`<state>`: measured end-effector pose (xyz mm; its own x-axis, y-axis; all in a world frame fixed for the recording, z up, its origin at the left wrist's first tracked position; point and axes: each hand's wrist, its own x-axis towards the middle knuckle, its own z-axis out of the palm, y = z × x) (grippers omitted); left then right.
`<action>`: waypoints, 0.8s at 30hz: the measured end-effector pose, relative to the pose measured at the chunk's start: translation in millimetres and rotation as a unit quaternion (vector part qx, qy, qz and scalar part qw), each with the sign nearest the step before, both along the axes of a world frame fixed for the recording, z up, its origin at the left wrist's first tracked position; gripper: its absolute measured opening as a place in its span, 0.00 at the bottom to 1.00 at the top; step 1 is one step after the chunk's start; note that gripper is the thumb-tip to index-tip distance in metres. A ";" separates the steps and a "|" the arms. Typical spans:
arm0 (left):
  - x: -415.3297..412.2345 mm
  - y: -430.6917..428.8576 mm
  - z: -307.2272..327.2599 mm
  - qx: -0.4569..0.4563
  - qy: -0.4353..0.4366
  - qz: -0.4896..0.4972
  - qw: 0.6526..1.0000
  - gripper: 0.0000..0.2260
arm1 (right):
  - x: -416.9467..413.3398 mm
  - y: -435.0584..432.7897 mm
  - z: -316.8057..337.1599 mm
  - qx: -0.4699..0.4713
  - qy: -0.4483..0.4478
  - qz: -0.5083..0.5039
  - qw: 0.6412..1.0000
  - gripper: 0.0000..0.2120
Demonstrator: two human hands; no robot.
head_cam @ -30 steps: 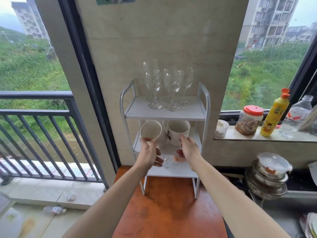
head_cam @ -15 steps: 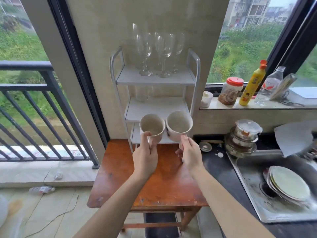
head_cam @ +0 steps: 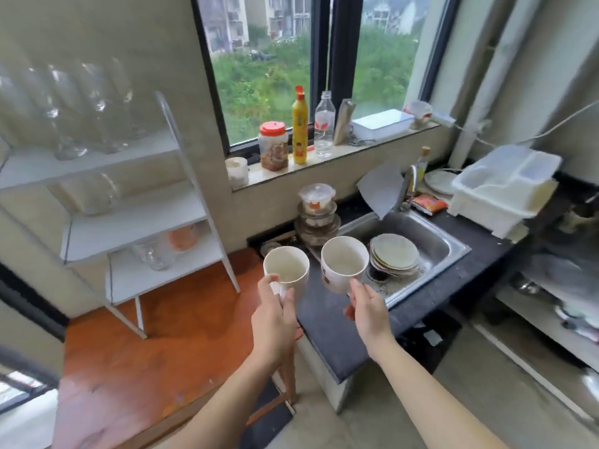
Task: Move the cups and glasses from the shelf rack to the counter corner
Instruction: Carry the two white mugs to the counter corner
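Observation:
My left hand (head_cam: 274,314) grips a plain white mug (head_cam: 287,268) by its handle. My right hand (head_cam: 368,307) holds a second white mug (head_cam: 344,264) with a printed pattern on its side. Both mugs are upright and empty, held over the near left end of the dark counter (head_cam: 327,325). The white shelf rack (head_cam: 129,222) stands at the left on the orange wooden table (head_cam: 136,358). Several blurred wine glasses (head_cam: 87,108) stand on its top shelf, and a clear glass (head_cam: 155,254) sits on a lower shelf.
A steel sink (head_cam: 431,241) holds stacked plates (head_cam: 393,256). Stacked lidded containers (head_cam: 317,215) stand at its left. A white dish rack (head_cam: 505,186) sits at the right. A jar (head_cam: 274,145), yellow bottle (head_cam: 299,124) and clear bottle (head_cam: 324,124) line the window sill.
Both hands lifted the mugs off the rack's middle shelf and carried them right, from over the wooden table to over the dark counter. The view has swung right toward the sink.

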<state>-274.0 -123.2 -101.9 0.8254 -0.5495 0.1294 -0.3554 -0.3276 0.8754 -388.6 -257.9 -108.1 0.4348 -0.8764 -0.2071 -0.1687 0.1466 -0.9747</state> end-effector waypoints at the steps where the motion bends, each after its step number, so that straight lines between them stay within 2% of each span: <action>1: -16.1 -16.3 4.5 -0.007 -0.002 -0.020 1.000 0.13 | -19.0 -12.7 1.9 0.008 -0.009 -0.019 1.000 0.19; 4: -69.9 -70.1 13.5 -0.014 -0.024 -0.077 0.997 0.12 | -84.9 -50.4 8.4 0.004 -0.039 -0.082 0.996 0.19; 8: -160.7 -146.4 14.6 -0.001 -0.043 -0.137 0.990 0.08 | -195.3 -100.8 9.2 -0.002 -0.033 -0.154 0.988 0.20; 12: -268.0 -218.7 8.6 0.001 0.020 -0.209 0.978 0.07 | -317.1 -145.8 1.2 -0.005 -0.042 -0.227 0.973 0.19; 16: -366.3 -278.4 4.1 0.010 0.060 -0.269 0.961 0.09 | -426.8 -181.2 -1.7 -0.006 -0.012 -0.296 0.955 0.22; 19: -425.2 -312.5 3.1 0.004 0.082 -0.297 0.951 0.08 | -488.0 -205.3 -1.5 -0.001 -0.004 -0.345 0.939 0.24; 22: -467.0 -346.2 2.5 0.004 0.079 -0.333 0.939 0.07 | -531.7 -228.9 -4.4 0.001 0.003 -0.387 0.922 0.21; 24: -496.1 -376.9 -0.4 0.007 0.082 -0.361 0.929 0.08 | -562.9 -249.5 -9.1 0.004 0.006 -0.421 0.907 0.22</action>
